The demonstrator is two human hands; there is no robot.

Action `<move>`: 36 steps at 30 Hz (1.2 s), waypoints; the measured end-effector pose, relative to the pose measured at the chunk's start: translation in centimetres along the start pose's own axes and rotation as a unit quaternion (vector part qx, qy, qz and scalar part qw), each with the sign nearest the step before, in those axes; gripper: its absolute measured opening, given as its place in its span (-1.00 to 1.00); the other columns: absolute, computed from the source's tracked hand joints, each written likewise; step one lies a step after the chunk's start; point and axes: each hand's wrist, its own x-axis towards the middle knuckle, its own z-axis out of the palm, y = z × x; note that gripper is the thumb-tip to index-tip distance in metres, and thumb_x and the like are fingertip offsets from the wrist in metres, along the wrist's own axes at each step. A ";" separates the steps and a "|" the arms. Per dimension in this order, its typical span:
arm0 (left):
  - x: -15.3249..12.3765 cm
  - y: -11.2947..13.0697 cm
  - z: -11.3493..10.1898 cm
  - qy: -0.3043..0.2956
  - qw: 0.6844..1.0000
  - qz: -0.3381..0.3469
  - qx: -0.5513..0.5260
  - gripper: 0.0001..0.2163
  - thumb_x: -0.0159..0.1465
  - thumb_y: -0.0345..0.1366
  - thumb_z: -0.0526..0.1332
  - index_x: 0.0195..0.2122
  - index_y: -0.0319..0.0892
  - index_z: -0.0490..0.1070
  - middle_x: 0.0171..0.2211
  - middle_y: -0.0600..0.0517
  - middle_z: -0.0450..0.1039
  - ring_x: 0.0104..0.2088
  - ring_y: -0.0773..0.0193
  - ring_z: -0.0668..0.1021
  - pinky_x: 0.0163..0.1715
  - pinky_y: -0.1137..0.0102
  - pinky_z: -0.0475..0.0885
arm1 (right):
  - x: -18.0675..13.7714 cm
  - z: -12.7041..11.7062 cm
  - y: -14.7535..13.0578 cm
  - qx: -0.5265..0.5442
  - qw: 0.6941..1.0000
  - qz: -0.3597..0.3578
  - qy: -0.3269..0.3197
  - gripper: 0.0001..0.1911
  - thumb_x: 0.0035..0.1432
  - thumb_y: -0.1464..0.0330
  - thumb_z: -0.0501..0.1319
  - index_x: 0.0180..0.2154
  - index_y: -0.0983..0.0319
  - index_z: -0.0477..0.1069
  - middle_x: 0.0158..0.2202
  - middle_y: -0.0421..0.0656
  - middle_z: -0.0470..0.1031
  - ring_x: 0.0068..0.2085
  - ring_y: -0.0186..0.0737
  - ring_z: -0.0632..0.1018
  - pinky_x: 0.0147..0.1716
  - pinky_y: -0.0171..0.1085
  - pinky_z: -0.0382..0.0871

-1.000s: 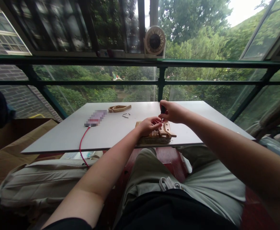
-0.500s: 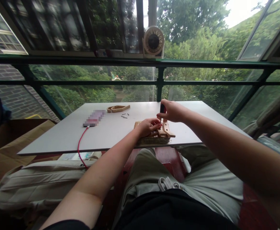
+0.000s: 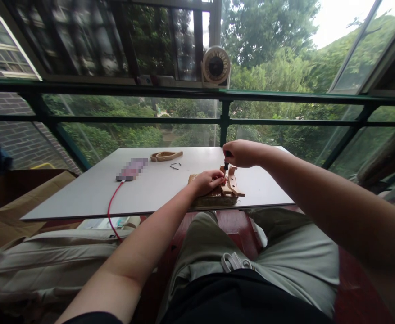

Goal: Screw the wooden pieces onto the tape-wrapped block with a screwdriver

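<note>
A screwdriver (image 3: pixel 226 166) with a dark handle stands nearly upright, my right hand (image 3: pixel 240 152) wrapped round the top of it. Its lower end meets a pale wooden piece (image 3: pixel 227 190). My left hand (image 3: pixel 208 182) is closed at that piece, fingertips beside the screwdriver's tip; exactly what they pinch is partly hidden. Just right of it leans a curved wooden part (image 3: pixel 233 183) with holes. Both wooden parts rest on a brownish slab (image 3: pixel 214 202) at the table's front edge.
On the white table (image 3: pixel 156 193) lie a looped wooden part (image 3: pixel 166 155), several small screws (image 3: pixel 174 166) and a phone (image 3: pixel 132 170) with a red cable (image 3: pixel 109 207). A green railing (image 3: pixel 133 119) runs behind; a fan (image 3: pixel 215 66) stands above it. A cardboard box (image 3: pixel 31 193) is at left.
My right hand has turned over the screwdriver's handle, its wrist now higher and the fingers pointing more downward. My left hand stays at the wooden piece. The whole view has shifted slightly.
</note>
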 end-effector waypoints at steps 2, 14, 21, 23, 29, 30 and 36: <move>0.0 0.0 0.0 0.000 1.000 -0.002 0.004 -0.74 0.31 -0.14 0.09 -0.25 -0.20 0.47 -0.32 0.04 0.53 -0.32 0.30 0.51 -0.28 0.46 0.37 | 0.1 -0.1 -0.3 -0.014 1.000 0.011 -0.006 -0.69 0.17 0.22 0.09 -0.20 0.27 0.46 -0.26 -0.04 0.54 -0.36 -0.21 0.45 -0.46 -0.29 0.14; -0.1 0.5 -0.1 -0.001 1.000 -0.010 0.019 -0.73 0.32 -0.16 0.07 -0.21 -0.18 0.50 -0.29 0.03 0.56 -0.30 0.29 0.54 -0.26 0.45 0.39 | 0.6 0.0 -1.0 -0.004 0.998 0.063 -0.005 -0.44 0.19 -0.03 0.03 -0.20 0.31 0.51 -0.27 0.01 0.56 -0.33 -0.09 0.51 -0.49 -0.24 0.19; -0.2 0.7 0.2 0.024 0.999 -0.028 -0.015 -0.76 0.27 -0.13 0.15 -0.22 -0.20 0.46 -0.36 0.05 0.53 -0.39 0.33 0.51 -0.33 0.46 0.38 | 0.3 0.0 -0.8 0.007 0.998 0.068 -0.014 -0.46 0.19 -0.02 0.04 -0.22 0.30 0.50 -0.29 0.03 0.55 -0.34 -0.09 0.50 -0.45 -0.23 0.25; -0.2 0.9 0.1 0.028 0.999 -0.021 -0.002 -0.77 0.27 -0.14 0.15 -0.28 -0.20 0.48 -0.40 0.06 0.51 -0.40 0.35 0.48 -0.34 0.47 0.36 | 0.2 -0.3 -0.6 -0.004 0.998 0.059 -0.018 -0.50 0.20 0.01 0.04 -0.21 0.29 0.49 -0.27 0.03 0.54 -0.33 -0.09 0.50 -0.45 -0.24 0.24; -0.3 1.3 -0.5 0.024 0.999 -0.022 0.027 -0.74 0.29 -0.13 0.13 -0.29 -0.19 0.50 -0.39 0.07 0.52 -0.39 0.34 0.48 -0.35 0.47 0.34 | -0.6 -1.2 0.1 0.049 0.998 -0.008 -0.031 -0.60 0.16 0.30 0.12 0.05 0.16 0.33 -0.23 -0.10 0.53 -0.40 -0.27 0.43 -0.48 -0.33 0.17; -0.4 1.3 -0.5 0.023 0.999 -0.023 0.028 -0.74 0.30 -0.13 0.12 -0.28 -0.18 0.50 -0.38 0.07 0.53 -0.38 0.33 0.49 -0.34 0.47 0.35 | -0.6 -1.3 0.2 0.055 0.998 -0.014 -0.034 -0.63 0.16 0.35 0.11 0.02 0.14 0.35 -0.24 -0.13 0.53 -0.40 -0.30 0.42 -0.47 -0.34 0.16; -0.5 1.1 -0.5 0.022 0.998 -0.031 0.050 -0.74 0.30 -0.13 0.11 -0.25 -0.16 0.51 -0.33 0.05 0.56 -0.35 0.30 0.53 -0.29 0.44 0.39 | 0.1 -1.9 0.0 0.031 0.998 -0.051 -0.033 -0.78 0.14 0.36 0.13 -0.19 0.20 0.47 -0.29 -0.14 0.54 -0.40 -0.31 0.38 -0.44 -0.33 0.15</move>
